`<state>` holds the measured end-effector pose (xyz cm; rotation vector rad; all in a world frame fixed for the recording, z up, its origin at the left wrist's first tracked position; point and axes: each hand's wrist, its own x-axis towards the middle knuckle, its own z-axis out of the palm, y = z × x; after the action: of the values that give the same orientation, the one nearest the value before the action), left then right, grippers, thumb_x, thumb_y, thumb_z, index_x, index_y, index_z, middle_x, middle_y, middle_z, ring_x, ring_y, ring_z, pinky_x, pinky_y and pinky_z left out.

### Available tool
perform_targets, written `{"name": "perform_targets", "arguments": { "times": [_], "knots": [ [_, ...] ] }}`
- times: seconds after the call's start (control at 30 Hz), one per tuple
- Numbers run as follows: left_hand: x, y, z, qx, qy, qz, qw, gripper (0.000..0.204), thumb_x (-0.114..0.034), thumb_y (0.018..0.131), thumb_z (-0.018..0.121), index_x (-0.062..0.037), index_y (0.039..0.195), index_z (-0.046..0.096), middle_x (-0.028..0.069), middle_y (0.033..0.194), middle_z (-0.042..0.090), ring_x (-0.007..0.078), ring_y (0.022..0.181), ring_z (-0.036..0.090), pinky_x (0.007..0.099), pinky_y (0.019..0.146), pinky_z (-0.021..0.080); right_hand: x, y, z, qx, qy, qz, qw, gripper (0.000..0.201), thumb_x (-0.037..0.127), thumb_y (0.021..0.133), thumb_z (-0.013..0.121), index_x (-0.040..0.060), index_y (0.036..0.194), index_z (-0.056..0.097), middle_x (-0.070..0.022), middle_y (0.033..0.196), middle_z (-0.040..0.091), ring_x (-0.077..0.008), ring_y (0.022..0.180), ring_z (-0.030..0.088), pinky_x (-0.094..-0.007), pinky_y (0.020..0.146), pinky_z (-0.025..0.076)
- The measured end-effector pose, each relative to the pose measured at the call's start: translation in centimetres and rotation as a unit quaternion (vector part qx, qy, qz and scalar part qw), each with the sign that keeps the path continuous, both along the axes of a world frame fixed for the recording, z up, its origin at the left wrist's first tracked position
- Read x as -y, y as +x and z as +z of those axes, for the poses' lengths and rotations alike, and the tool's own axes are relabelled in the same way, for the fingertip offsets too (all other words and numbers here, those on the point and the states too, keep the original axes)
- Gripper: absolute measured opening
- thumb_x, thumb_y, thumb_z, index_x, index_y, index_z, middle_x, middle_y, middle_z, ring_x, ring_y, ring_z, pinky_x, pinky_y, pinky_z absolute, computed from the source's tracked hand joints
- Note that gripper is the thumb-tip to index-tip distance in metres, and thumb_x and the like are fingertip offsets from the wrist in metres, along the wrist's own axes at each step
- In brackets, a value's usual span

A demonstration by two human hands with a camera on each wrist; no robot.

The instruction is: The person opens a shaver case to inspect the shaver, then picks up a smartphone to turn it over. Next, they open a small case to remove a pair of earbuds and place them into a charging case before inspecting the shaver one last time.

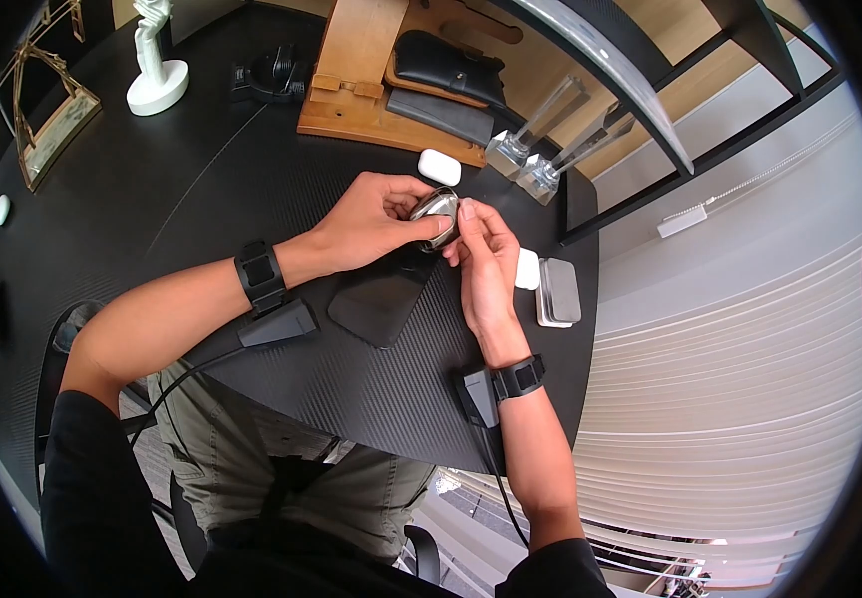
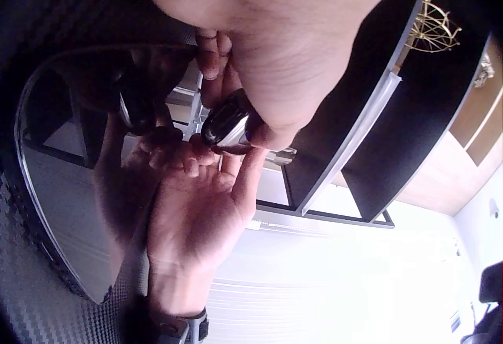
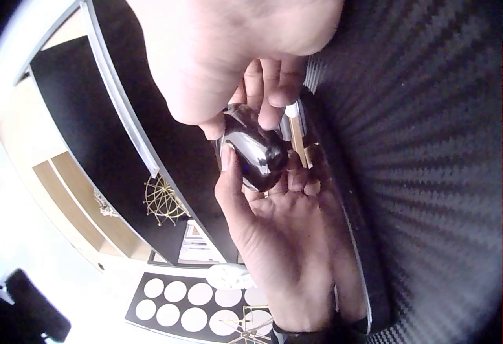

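Both hands hold a small, glossy, rounded metallic case [image 1: 438, 206] over the black table. My left hand [image 1: 363, 225] grips it from the left, thumb laid across its face. On its other side my right hand [image 1: 489, 267] pinches the edge between thumb and fingers. The right wrist view shows the case [image 3: 255, 151] as dark and mirror-like, with the left thumb pressed on it. In the left wrist view the left palm covers part of the case [image 2: 226, 126]. Below the hands lies a glossy black smartphone [image 1: 376, 307], reflecting them.
A white earbud case [image 1: 440, 166] lies just beyond the hands. Right of them are a white item [image 1: 527, 269] and a grey-topped box [image 1: 557, 291]. Clear trophies [image 1: 538, 177], a wooden stand [image 1: 351, 115] and a white hand sculpture [image 1: 158, 85] stand farther back.
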<state>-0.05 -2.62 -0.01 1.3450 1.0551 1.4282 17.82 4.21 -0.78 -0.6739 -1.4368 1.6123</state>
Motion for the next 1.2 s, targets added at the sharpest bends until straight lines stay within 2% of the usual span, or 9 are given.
{"name": "perform_targets", "arguments": {
  "times": [0.37, 0.43, 0.5, 0.63, 0.67, 0.73, 0.83, 0.9, 1.2],
  "knots": [
    [0.1, -0.1, 0.1, -0.004, -0.004, 0.004, 1.000, 0.032, -0.015, 0.093, 0.075, 0.0038, 0.118, 0.069, 0.0038, 0.098, 0.071, 0.0045, 0.083, 0.062, 0.0208, 0.074, 0.051, 0.1, -0.1, 0.3, -0.003, -0.004, -0.001, 1.000, 0.025, 0.021, 0.102, 0.065, 0.0008, 0.116, 0.064, -0.0003, 0.082, 0.064, -0.0056, 0.066, 0.057, -0.0201, 0.059, 0.042],
    [0.0, -0.1, 0.1, -0.010, -0.010, 0.002, 1.000, 0.033, -0.015, 0.093, 0.075, 0.0039, 0.119, 0.068, 0.0041, 0.100, 0.071, 0.0046, 0.084, 0.062, 0.0208, 0.075, 0.051, 0.1, -0.1, 0.3, -0.007, -0.006, 0.002, 1.000, 0.026, 0.022, 0.101, 0.066, 0.0009, 0.117, 0.064, -0.0002, 0.082, 0.064, -0.0058, 0.066, 0.057, -0.0202, 0.059, 0.042],
    [-0.2, 0.0, -0.3, 0.036, 0.003, 0.012, 0.999, 0.035, -0.016, 0.094, 0.074, 0.0037, 0.123, 0.065, 0.0050, 0.103, 0.071, 0.0047, 0.087, 0.062, 0.0210, 0.079, 0.050, 0.0, -0.1, 0.3, -0.001, -0.004, 0.005, 1.000, 0.027, 0.022, 0.100, 0.067, 0.0010, 0.117, 0.064, -0.0005, 0.083, 0.065, -0.0057, 0.066, 0.057, -0.0203, 0.059, 0.042],
    [-0.4, -0.2, -0.6, 0.023, -0.024, 0.019, 0.999, 0.034, -0.017, 0.096, 0.072, 0.0023, 0.123, 0.062, 0.0058, 0.106, 0.071, 0.0046, 0.089, 0.062, 0.0219, 0.080, 0.049, 0.3, -0.2, 0.5, 0.033, 0.015, 0.018, 0.999, 0.028, 0.021, 0.098, 0.071, 0.0009, 0.116, 0.065, 0.0001, 0.082, 0.065, -0.0045, 0.066, 0.056, -0.0203, 0.059, 0.041],
    [-0.4, -0.2, -0.7, 0.040, -0.019, 0.025, 0.999, 0.032, -0.019, 0.097, 0.071, 0.0010, 0.121, 0.062, 0.0052, 0.105, 0.072, 0.0044, 0.088, 0.062, 0.0220, 0.077, 0.048, 0.3, -0.2, 0.5, 0.020, 0.013, 0.013, 1.000, 0.028, 0.021, 0.098, 0.071, 0.0009, 0.116, 0.065, 0.0001, 0.082, 0.065, -0.0045, 0.066, 0.056, -0.0203, 0.059, 0.041],
    [-0.3, -0.1, -0.5, 0.038, -0.016, 0.023, 0.999, 0.030, -0.021, 0.098, 0.070, -0.0004, 0.118, 0.062, 0.0046, 0.103, 0.072, 0.0042, 0.087, 0.062, 0.0221, 0.075, 0.048, 0.5, -0.1, 0.7, 0.091, 0.038, 0.021, 0.995, 0.027, 0.021, 0.096, 0.073, 0.0006, 0.112, 0.066, 0.0016, 0.077, 0.065, -0.0034, 0.066, 0.054, -0.0200, 0.059, 0.040],
    [0.0, 0.2, 0.2, 0.055, -0.037, 0.039, 0.997, 0.026, -0.024, 0.100, 0.068, -0.0032, 0.114, 0.063, 0.0017, 0.097, 0.073, 0.0030, 0.083, 0.060, 0.0212, 0.068, 0.044, 0.8, -0.1, 1.0, 0.077, 0.046, 0.017, 0.996, 0.027, 0.022, 0.095, 0.074, 0.0002, 0.109, 0.067, 0.0030, 0.074, 0.063, -0.0027, 0.065, 0.053, -0.0199, 0.060, 0.040],
    [-0.2, 0.1, 0.0, 0.035, -0.042, 0.052, 0.997, 0.026, -0.023, 0.099, 0.069, -0.0028, 0.113, 0.062, 0.0026, 0.095, 0.072, 0.0042, 0.082, 0.060, 0.0222, 0.070, 0.045, 0.8, 0.1, 1.0, 0.069, 0.050, 0.028, 0.996, 0.026, 0.022, 0.096, 0.074, 0.0007, 0.110, 0.067, 0.0031, 0.073, 0.062, -0.0026, 0.064, 0.053, -0.0200, 0.060, 0.041],
    [-0.2, 0.2, 0.1, 0.064, -0.030, 0.070, 0.995, 0.023, -0.026, 0.100, 0.068, -0.0072, 0.112, 0.063, 0.0019, 0.094, 0.071, 0.0051, 0.076, 0.054, 0.0231, 0.068, 0.042, 0.8, 0.5, 0.6, 0.060, 0.059, 0.048, 0.995, 0.034, 0.019, 0.098, 0.070, -0.0011, 0.124, 0.059, -0.0024, 0.089, 0.066, -0.0061, 0.069, 0.058, -0.0231, 0.063, 0.046]
  ]
}}
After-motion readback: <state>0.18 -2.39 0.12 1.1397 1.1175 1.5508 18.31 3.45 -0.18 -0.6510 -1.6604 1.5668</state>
